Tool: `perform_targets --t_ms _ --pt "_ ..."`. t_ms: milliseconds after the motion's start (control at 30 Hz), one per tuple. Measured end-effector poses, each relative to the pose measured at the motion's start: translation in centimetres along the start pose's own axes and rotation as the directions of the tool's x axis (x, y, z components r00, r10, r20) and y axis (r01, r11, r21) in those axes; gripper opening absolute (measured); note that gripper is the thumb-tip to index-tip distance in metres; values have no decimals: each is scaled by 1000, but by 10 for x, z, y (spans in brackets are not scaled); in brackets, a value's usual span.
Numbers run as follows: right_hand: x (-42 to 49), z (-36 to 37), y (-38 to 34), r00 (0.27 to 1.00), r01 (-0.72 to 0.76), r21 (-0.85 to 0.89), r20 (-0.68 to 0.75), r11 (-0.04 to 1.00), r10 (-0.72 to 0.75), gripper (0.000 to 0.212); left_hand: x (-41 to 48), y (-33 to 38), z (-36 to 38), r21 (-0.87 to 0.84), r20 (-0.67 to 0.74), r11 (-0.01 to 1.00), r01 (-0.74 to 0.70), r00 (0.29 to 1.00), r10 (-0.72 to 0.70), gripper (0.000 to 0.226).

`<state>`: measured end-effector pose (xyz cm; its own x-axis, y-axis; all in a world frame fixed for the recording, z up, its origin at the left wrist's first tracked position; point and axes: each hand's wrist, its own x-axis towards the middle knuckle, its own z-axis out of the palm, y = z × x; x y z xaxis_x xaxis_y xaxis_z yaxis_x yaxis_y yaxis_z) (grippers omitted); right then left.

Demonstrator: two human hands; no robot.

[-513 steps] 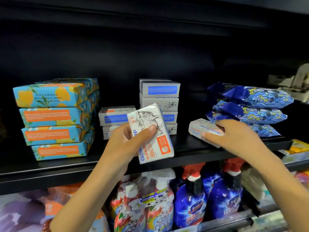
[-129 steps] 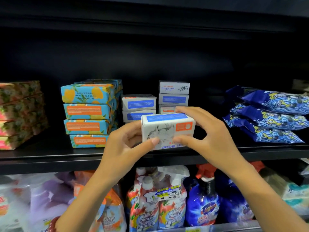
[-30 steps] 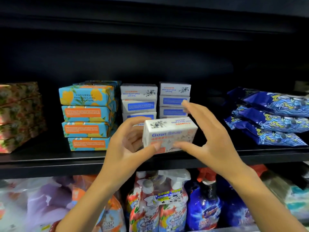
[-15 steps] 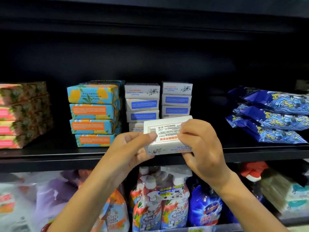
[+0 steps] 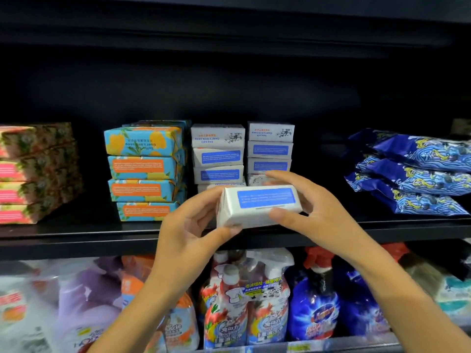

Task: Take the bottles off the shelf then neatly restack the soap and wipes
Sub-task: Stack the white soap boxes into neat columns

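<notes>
Head view: your left grip (image 5: 188,225) and right grip (image 5: 313,207) clasp the soap box (image 5: 257,208); square it atop the white stack (image 5: 270,150).

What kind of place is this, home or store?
Probably a shop aisle. The black shelf carries stacks of identical soap boxes and blue wipe packs, many spray bottles fill the tier below, and the left hand and right hand hold one white soap box.

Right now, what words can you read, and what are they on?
"Sulfur Spring Goat's milk soap", upside down: top orange-blue box.
"Sea salt Goat's milk soap", upside down: top white boxes.
Too small to read: blue panel on held box.
Blurred: bottle labels.
</notes>
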<state>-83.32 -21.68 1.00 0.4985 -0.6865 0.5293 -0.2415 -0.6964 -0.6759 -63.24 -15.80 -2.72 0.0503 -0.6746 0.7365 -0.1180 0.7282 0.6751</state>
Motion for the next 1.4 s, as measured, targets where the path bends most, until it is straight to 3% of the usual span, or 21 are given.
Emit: perform_targets --t_ms 167,333,400,533,633,1033,1267,1400 --pt "0 -6 1 984 -29 24 175 999 24 60 -1 -11 -7 249 102 946 -208 977 188 43" --pt "7 4 -1 994 36 -125 105 992 -23 64 -3 -18 -13 436 111 858 -273 962 250 52" --pt "11 13 1 998 58 -192 46 980 -50 66 -5 -20 -18 541 66 804 -249 965 254 40" --pt "25 33 8 993 55 -408 -72 911 -92 71 -14 -26 -32 753 -138 658 17 982 133 44" --pt "35 46 13 995 57 -474 -44 879 -88 69 -22 -31 -42 855 -123 517 32 982 143 37" --pt "37 64 16 993 75 -594 -28 801 -114 45 -23 -33 -44 860 -97 510 -9 979 182 34" --pt "51 66 11 998 53 -697 25 715 -50 47 -23 -32 -42 857 -106 515 1 979 176 33" --pt "58 70 14 998 43 -704 4 709 -56 46 -21 -29 -40 888 -71 461 -4 987 146 34"
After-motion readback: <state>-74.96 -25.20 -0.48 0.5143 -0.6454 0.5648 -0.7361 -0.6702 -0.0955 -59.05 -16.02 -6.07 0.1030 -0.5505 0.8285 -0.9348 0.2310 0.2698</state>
